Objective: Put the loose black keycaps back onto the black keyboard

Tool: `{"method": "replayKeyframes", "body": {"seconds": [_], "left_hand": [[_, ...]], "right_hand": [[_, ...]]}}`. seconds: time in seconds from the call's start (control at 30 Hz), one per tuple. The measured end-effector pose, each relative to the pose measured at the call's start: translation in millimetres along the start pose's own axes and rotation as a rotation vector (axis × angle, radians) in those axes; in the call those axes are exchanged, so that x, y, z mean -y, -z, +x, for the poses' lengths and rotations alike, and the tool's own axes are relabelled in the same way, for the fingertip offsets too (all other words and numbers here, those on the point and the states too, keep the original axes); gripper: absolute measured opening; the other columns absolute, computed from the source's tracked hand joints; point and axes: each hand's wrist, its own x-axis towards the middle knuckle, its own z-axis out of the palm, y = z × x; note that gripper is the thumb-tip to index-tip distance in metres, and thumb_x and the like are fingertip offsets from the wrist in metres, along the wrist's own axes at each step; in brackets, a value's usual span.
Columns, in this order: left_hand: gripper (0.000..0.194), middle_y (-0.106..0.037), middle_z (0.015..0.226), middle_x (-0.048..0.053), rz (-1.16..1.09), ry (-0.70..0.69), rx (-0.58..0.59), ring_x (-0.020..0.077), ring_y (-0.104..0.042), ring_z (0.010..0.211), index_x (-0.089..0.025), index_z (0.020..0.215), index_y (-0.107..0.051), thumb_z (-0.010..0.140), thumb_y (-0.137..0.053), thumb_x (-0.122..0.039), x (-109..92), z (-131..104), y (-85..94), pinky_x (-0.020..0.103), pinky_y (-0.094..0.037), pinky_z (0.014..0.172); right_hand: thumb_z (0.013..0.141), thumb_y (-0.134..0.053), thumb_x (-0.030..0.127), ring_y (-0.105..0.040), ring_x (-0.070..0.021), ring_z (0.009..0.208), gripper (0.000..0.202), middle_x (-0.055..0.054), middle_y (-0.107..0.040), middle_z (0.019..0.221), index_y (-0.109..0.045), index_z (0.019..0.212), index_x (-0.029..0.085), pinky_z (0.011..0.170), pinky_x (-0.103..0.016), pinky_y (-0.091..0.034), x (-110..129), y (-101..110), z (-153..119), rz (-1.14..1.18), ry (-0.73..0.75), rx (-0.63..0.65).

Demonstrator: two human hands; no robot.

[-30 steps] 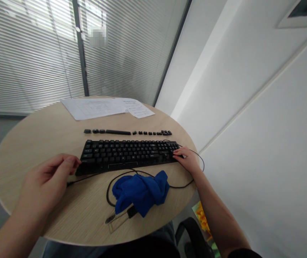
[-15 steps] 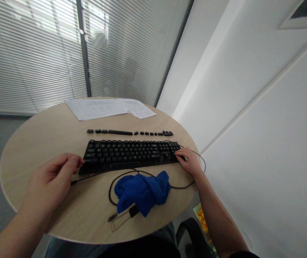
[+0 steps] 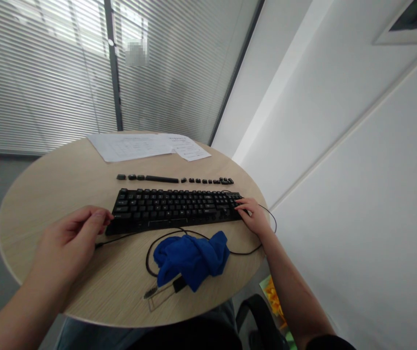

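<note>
A black keyboard (image 3: 179, 206) lies across the round table, with its bottom row of keys off. At its left end my left hand (image 3: 72, 236) is closed, fingertips and thumb pinched on the keyboard's edge. My right hand (image 3: 254, 217) reaches over the number pad at the other end. Its fingers are stretched out on the keys, thumb apart; the fingertips are small and partly hidden. Behind the keyboard, loose black keycaps (image 3: 198, 181) lie in a row with the long space bar (image 3: 162, 179). A crumpled blue cloth (image 3: 194, 257) rests in front.
A wire keycap puller (image 3: 161, 295) and a small brush (image 3: 150, 292) poke out from beside the cloth. A black cable (image 3: 245, 253) loops around the cloth and past my right wrist. Printed papers (image 3: 131, 147) lie at the table's (image 3: 48, 180) far side. A chair (image 3: 263, 316) stands below.
Both hands stay at the ends of the keyboard. My right fingers have shifted slightly over the number pad, with a wider gap from the thumb. The view has moved a little.
</note>
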Motion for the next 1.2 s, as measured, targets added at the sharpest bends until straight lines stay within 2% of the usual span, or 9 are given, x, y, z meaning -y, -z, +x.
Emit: {"method": "replayKeyframes", "body": {"seconds": [0.43, 0.67, 0.83, 1.0, 1.2], "left_hand": [[0.032, -0.068, 0.074, 0.0, -0.001, -0.034, 0.005, 0.0209, -0.061, 0.075, -0.022, 0.079, -0.067, 0.08, -0.051, -0.05, 7.8, 1.6, -1.1, 0.029, -0.043, 0.071], [0.033, -0.067, 0.072, 0.0, -0.012, -0.047, -0.004, 0.0211, -0.061, 0.073, -0.023, 0.074, -0.066, 0.077, -0.051, -0.052, 4.2, 1.4, -0.9, 0.03, -0.043, 0.069], [0.035, -0.068, 0.073, 0.0, -0.011, -0.063, 0.0, 0.0212, -0.062, 0.073, -0.023, 0.075, -0.066, 0.078, -0.051, -0.054, 7.0, 2.9, -1.0, 0.03, -0.044, 0.07], [0.038, -0.068, 0.071, 0.0, 0.017, -0.065, 0.0, 0.0213, -0.062, 0.073, -0.023, 0.078, -0.069, 0.079, -0.049, -0.055, 7.8, 3.1, -1.0, 0.03, -0.043, 0.069], [0.038, -0.068, 0.071, 0.001, 0.01, -0.072, 0.037, 0.0221, -0.063, 0.074, -0.022, 0.078, -0.068, 0.08, -0.049, -0.055, 3.8, 3.7, 0.7, 0.029, -0.045, 0.07]], "right_hand": [[0.087, -0.061, 0.02, -0.062, -0.0257, 0.119, 0.016, -0.007, -0.071, 0.125, -0.076, 0.085, 0.024, 0.107, -0.049, -0.047, 2.3, -1.5, -3.2, -0.026, 0.006, 0.016], [0.092, -0.058, 0.022, -0.062, -0.0239, 0.115, 0.02, -0.007, -0.071, 0.121, -0.078, 0.094, 0.026, 0.103, -0.046, -0.05, 3.0, 1.8, -5.6, -0.072, -0.032, -0.17], [0.094, -0.059, 0.027, -0.057, -0.0261, 0.125, 0.02, -0.007, -0.066, 0.132, -0.079, 0.094, 0.026, 0.109, -0.049, -0.045, 1.8, -0.9, -4.8, -0.1, -0.026, -0.005], [0.099, -0.054, 0.032, -0.056, -0.0253, 0.128, 0.026, -0.008, -0.064, 0.136, -0.079, 0.101, 0.026, 0.111, -0.048, -0.044, 3.6, -0.9, -4.5, -0.103, -0.053, -0.018], [0.102, -0.048, 0.036, -0.054, -0.0265, 0.132, 0.034, -0.008, -0.061, 0.141, -0.079, 0.095, 0.025, 0.115, -0.051, -0.042, 4.3, 0.7, -4.1, -0.105, -0.054, -0.003]]}}
